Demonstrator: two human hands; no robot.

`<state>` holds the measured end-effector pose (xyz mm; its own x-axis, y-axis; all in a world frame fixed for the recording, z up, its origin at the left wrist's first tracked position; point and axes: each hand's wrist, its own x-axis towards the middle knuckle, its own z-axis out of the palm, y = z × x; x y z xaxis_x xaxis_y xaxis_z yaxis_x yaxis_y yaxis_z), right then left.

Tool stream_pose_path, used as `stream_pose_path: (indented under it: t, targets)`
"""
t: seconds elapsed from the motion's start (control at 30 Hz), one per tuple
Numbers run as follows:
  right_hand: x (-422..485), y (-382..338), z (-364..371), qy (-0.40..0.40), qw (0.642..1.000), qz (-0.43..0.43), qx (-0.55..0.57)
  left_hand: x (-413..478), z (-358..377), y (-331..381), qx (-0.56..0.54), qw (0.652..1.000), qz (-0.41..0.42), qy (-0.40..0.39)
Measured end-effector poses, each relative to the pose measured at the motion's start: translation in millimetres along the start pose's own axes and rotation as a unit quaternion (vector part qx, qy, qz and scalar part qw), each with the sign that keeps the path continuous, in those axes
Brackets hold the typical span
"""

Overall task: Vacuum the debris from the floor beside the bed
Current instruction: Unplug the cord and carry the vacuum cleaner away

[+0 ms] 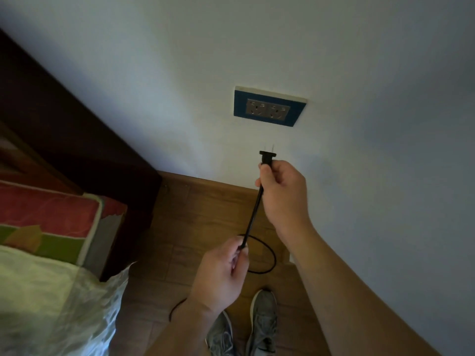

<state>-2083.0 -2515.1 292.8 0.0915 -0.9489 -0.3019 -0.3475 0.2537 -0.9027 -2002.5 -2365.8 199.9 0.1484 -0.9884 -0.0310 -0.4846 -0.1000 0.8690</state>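
Your right grip [280, 191] pinches the plug [267, 156] short of the wall socket [268, 109], left grip [223, 271] clamped on the cord [253, 214]; vacuuming apparently not yet begun.

You have the black two-pin plug [267, 157] unplugged, prongs pointing toward the blue wall socket [270, 109], just short of it. Its black cord [253, 214] slants down taut, then curls in a loop over the wooden floor [205, 206] beside the bed [51, 219].

A bedroom in a home: a bed [38, 291] with a dark wooden frame [64, 140] and a red-and-green patterned mattress [46, 214] stands against a plain white wall [282, 47] carrying a double socket [268, 109], over a wood-plank floor [205, 209].
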Motion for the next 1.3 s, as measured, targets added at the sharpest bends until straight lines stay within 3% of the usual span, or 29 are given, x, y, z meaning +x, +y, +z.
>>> stream_pose_path:
  t: [0.67,1.3]
  targets:
    - [-44,-37,13,-0.027,0.997,-0.056,-0.041,-37,-50,29,0.019,0.999,-0.015,0.029]
    - [-62,-109,34,-0.141,0.978,-0.146,-0.039,-47,-91,73,-0.031,0.981,-0.138,0.132]
